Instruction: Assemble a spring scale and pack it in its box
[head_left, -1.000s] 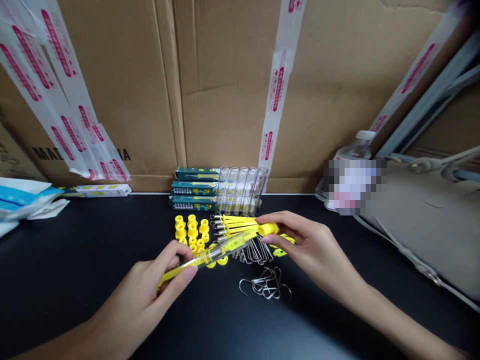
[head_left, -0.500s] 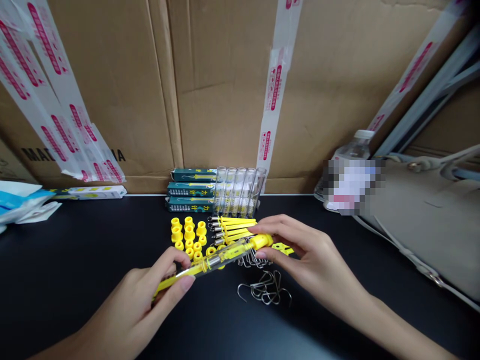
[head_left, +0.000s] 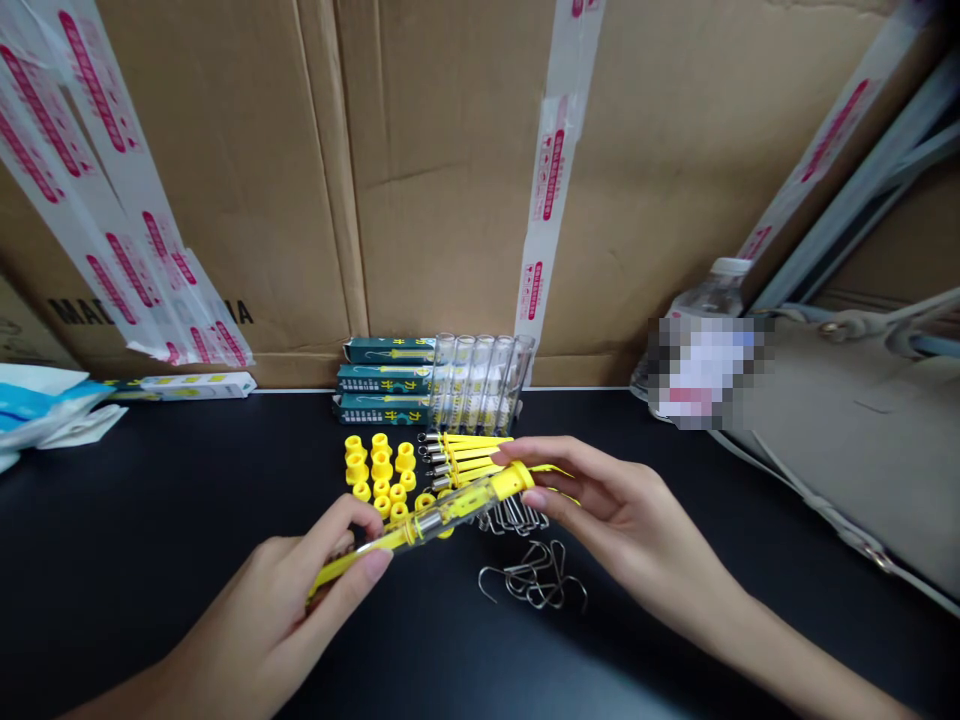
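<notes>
My left hand is closed around the lower end of a clear tube with a yellow strip and a metal spring inside. The tube slants up to the right. At its upper end sits a yellow cap, pinched between the thumb and fingers of my right hand. Behind the tube lie several small yellow caps and several yellow strips with metal ends. Metal hooks lie in a heap below my right hand, with more hooks partly hidden behind the tube.
Green boxes and several upright clear tubes stand by the cardboard wall. A bottle and a grey bag are at the right; a blue-and-white packet and a flat box are at the left.
The yellow cap has turned and sits slightly lower on the tube's end. My right fingers have shifted a little along with it. My left hand keeps its hold.
</notes>
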